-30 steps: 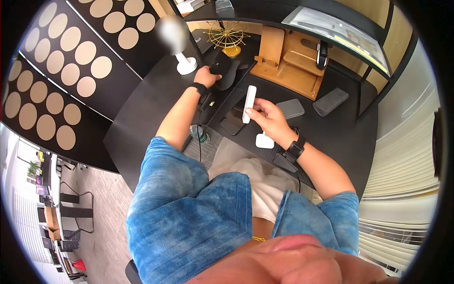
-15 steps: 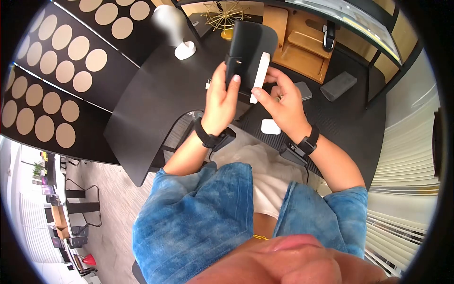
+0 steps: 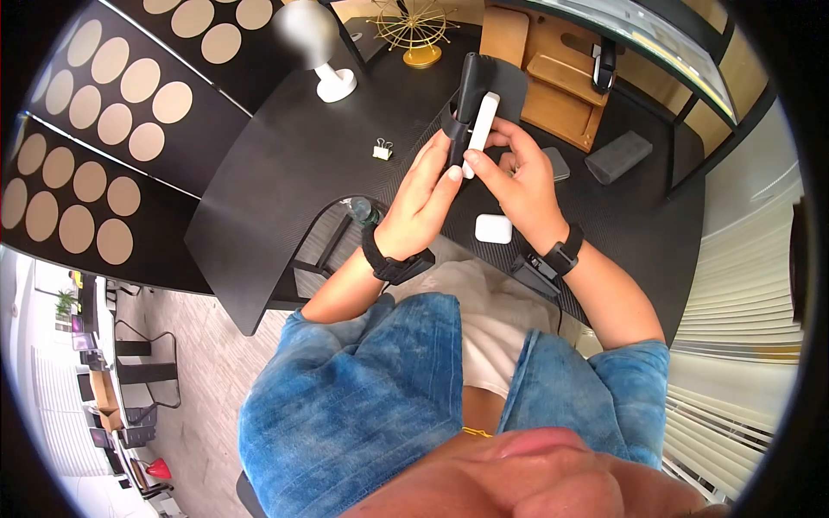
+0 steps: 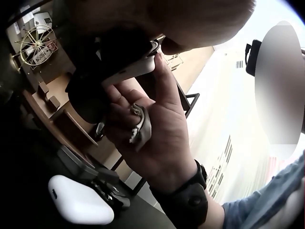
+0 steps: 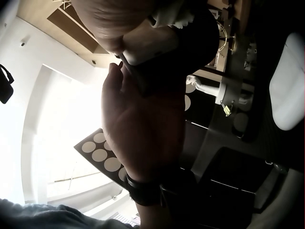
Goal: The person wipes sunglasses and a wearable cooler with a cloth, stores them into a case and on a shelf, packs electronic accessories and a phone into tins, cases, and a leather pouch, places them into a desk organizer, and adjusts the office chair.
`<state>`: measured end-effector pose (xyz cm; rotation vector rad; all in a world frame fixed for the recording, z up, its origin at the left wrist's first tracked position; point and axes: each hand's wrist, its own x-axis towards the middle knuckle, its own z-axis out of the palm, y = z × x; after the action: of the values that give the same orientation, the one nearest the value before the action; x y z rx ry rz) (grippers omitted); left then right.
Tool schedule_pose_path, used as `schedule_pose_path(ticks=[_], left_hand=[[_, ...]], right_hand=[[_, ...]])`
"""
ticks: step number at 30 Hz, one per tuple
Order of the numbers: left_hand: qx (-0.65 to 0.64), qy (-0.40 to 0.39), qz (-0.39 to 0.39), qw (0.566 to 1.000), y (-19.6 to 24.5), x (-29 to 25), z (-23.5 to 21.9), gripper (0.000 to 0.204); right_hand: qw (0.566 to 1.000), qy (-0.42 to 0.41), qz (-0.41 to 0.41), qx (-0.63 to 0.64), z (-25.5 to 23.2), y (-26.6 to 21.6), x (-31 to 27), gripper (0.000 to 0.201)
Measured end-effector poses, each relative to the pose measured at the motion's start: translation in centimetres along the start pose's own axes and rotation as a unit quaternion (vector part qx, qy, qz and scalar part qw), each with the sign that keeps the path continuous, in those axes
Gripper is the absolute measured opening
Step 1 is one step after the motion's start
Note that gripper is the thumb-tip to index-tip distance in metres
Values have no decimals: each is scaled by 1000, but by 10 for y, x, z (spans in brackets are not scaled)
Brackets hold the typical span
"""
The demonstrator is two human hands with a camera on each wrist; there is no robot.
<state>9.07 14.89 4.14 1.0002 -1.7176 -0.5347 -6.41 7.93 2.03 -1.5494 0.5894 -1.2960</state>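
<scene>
In the head view, the left hand [image 3: 416, 205] holds a black pouch-like case [image 3: 472, 82] with a wide flap, raised above the desk. Between thumb and fingers the right hand [image 3: 528, 192] pinches a slim white bar [image 3: 484, 129], which stands upright against the near side of the case. The left wrist view shows a crumpled pale piece [image 4: 141, 128] tucked under the curled fingers of the right hand [image 4: 164, 138]. The left hand's palm [image 5: 143, 129] faces the right wrist camera, and dark shadow hides its fingertips.
A white rounded case [image 3: 494, 229] lies on the black desk [image 3: 285, 164] below the right hand. Left of the hands is a binder clip [image 3: 382, 148]. Farther back are a white stand [image 3: 335, 85], a gold wheel ornament [image 3: 421, 56], a wooden stand [image 3: 553, 121] and a grey case [image 3: 618, 157].
The left hand has lifted the black case from the back of the desk to the white bar, then tilted it more edge-on. The right hand has moved slightly right with the bar.
</scene>
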Motion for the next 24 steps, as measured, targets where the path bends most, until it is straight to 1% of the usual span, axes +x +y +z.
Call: schedule_pose_path(ticks=[2,3,5,6,7,8,9,10,12,13,14,16,17,18,20,21,23,24], left_hand=[[15,-4,-33,999,-3,-2,1,47],[16,0,-33,999,-6,-4,1,47],[-42,-5,-83,996,-14,-8,-1,46],[-38,1,-83,996,-15,-8,-1,46],[-182,33,-128,974,-16,-8,-1,44],[-322,64,-168,930,-15,-7,-1,42],[-386,72,-215,894,-14,-5,-7,41],[-399,77,-210,889,-20,-1,-12,42],[-421,109,-219,873,-38,5,-24,42],[-450,138,-225,853,-48,9,-29,34],[-450,137,-222,854,-55,13,-34,34],[-473,188,-269,818,-72,18,-45,33],[-481,167,-261,820,-89,20,-50,32],[-481,167,-258,821,-105,20,-53,32],[-489,152,-296,806,-113,25,-57,32],[-489,153,-295,807,-117,25,-58,32],[-530,56,-314,786,-96,29,-56,30],[-530,58,-313,786,-87,28,-57,30]], right_hand=[[1000,-5,-4,4,0,3,-1,52],[1000,-8,-8,10,1,3,-1,52],[1000,-14,-8,-4,0,2,-1,53],[1000,-14,-6,-18,1,1,-2,53],[999,-14,-4,-30,1,0,-2,53],[999,-18,-5,-28,2,2,-2,53],[1000,-13,3,-9,2,4,-3,52],[1000,-7,11,8,3,5,-3,52],[1000,-13,12,19,4,3,-3,51],[999,-21,17,29,4,3,-3,51],[999,-29,22,40,3,3,-3,51],[998,-37,20,41,3,1,-4,51],[998,-43,21,44,3,0,-5,51],[998,-44,19,43,4,0,-4,51],[997,-56,24,52,4,0,-4,51],[997,-57,23,52,4,1,-4,51],[997,-62,27,38,4,3,-4,51],[997,-64,28,39,3,5,-4,51]])
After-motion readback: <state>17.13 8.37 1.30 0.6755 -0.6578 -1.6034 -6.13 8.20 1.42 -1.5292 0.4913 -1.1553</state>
